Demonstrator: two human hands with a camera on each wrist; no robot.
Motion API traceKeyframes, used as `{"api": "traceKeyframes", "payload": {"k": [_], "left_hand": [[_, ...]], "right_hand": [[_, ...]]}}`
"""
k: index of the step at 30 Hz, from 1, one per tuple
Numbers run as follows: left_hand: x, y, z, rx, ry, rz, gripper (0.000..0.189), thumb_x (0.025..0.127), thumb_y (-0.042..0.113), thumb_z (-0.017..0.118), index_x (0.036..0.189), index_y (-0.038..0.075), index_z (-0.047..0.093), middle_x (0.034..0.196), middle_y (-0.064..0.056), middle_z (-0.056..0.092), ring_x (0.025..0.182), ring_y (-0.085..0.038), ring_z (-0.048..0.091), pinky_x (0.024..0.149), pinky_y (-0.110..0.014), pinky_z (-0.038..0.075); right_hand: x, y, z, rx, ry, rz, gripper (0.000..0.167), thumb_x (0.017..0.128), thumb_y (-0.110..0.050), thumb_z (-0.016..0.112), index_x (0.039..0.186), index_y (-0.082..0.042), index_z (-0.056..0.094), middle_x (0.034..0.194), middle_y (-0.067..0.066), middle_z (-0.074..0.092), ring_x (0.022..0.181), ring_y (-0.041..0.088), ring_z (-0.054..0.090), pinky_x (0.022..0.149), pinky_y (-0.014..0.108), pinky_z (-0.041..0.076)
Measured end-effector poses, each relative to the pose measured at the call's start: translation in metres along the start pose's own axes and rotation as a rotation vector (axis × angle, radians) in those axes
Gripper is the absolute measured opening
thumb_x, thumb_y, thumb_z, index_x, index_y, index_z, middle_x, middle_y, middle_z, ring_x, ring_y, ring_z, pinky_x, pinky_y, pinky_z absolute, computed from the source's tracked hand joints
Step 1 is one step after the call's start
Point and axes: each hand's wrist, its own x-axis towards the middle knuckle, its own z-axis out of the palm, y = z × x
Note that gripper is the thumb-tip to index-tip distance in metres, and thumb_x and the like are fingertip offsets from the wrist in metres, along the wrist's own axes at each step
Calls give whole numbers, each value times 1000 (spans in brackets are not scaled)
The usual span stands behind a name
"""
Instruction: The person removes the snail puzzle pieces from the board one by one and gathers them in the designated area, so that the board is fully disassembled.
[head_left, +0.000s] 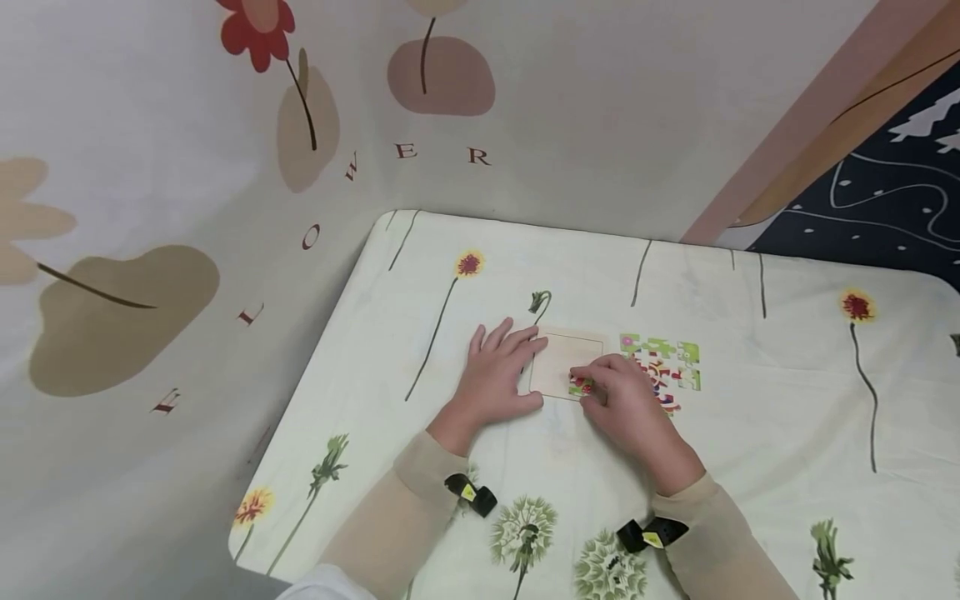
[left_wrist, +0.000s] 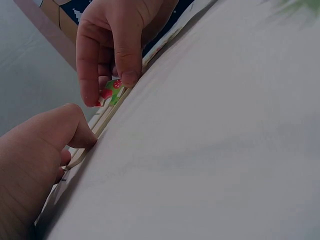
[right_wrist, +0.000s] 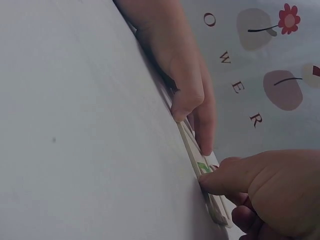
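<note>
Right hand (head_left: 626, 400) pinches red-green mushroom puzzle piece (head_left: 581, 385) at pale wooden tray (head_left: 558, 358) corner; left hand (head_left: 497, 375) flat, fingers relaxed, steadies tray edge.

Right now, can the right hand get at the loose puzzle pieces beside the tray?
Probably yes. The loose puzzle pieces lie just beside the right hand, with nothing between them. But that hand is pinching a piece at the tray, so its grip is occupied.

right hand (left_wrist: 117, 45) pinching puzzle piece (left_wrist: 112, 91), left hand (left_wrist: 37, 160) steadying tray (left_wrist: 102, 122)
</note>
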Motion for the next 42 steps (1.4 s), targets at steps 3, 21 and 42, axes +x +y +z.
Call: {"api": "traceKeyframes", "payload": {"k": [3, 21, 42], "left_hand": [[0, 0, 0, 1, -1, -1, 79, 85, 46, 63, 160, 26, 50, 169, 4, 39, 161, -33, 19, 124, -67, 11], [1, 0, 4, -12, 20, -2, 79, 84, 46, 64, 160, 25, 52, 168, 3, 41, 161, -33, 20, 124, -67, 9], [0, -1, 1, -30, 0, -4, 79, 86, 44, 62, 161, 25, 50, 169, 3, 40, 161, -34, 19, 124, -68, 9]], "right_hand": [[-2, 3, 0, -61, 5, -38, 37, 85, 4, 82, 120, -7, 82, 109, 12, 69, 96, 32, 61, 86, 53, 46], [-18, 10, 9, -204, 125, -165, 34, 90, -6, 83, 124, -7, 80, 112, 13, 69, 98, 36, 61, 87, 57, 44], [-32, 27, -7, -115, 204, -94, 35, 92, -2, 81, 126, -10, 79, 121, 11, 70, 108, 39, 59, 86, 58, 36]]}}
